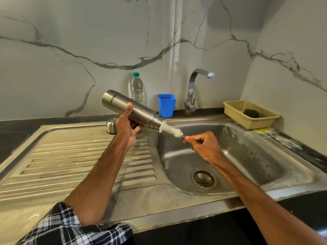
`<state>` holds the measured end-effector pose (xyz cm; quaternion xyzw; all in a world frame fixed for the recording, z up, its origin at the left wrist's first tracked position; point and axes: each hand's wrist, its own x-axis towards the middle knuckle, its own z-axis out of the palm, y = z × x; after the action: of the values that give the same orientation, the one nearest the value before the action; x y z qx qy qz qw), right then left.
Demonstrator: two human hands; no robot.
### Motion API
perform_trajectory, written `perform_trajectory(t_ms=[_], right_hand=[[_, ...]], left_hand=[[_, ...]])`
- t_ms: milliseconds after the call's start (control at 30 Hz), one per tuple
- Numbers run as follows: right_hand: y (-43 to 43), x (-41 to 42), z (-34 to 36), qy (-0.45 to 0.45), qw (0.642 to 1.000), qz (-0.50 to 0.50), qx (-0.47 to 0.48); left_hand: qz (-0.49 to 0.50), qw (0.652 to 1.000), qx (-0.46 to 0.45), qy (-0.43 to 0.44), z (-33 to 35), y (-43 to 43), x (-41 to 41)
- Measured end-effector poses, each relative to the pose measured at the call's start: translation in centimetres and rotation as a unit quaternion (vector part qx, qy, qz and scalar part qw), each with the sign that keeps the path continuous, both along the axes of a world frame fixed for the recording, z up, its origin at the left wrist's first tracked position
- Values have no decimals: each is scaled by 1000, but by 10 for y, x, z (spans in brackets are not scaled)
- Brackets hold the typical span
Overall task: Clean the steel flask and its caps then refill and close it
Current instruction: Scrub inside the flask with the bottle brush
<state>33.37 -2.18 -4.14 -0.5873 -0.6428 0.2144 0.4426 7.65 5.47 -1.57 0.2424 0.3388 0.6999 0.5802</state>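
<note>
On my feed the left hand is wrapped round the middle of the steel flask, thumb on top, holding it in the air above the near-left edge of the sink basin. The flask tilts with its base up to the left and its open, threaded mouth down to the right. "MILTON" runs along the body near the base, upside down from here. The right hand is curled, pinching the thin handle of a white brush whose bristles sit at the flask's mouth. The hands are apart, joined only through brush and flask.

Behind the left hand a steel cap stands on the ribbed drainboard. Along the marble wall I see a green-capped plastic bottle, a blue cup and the tap. A beige basket right of the tap holds a dark scrubber. Yellow markings beneath the basket are unreadable.
</note>
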Motion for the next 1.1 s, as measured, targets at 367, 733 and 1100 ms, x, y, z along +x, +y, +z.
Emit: perform_trajectory(t_ms=[367,733,1100], right_hand=[[-3,-1,1,-29,999,43,-18],[-6,-14,0,-14,1000,13,1],[-6,-4,7,183,933,136,-277]], left_hand=[[3,1000,-5,21,-2,0,0],[-26,999,9,28,-2,2,1],[-49,996,5,69,-8,-2,16]])
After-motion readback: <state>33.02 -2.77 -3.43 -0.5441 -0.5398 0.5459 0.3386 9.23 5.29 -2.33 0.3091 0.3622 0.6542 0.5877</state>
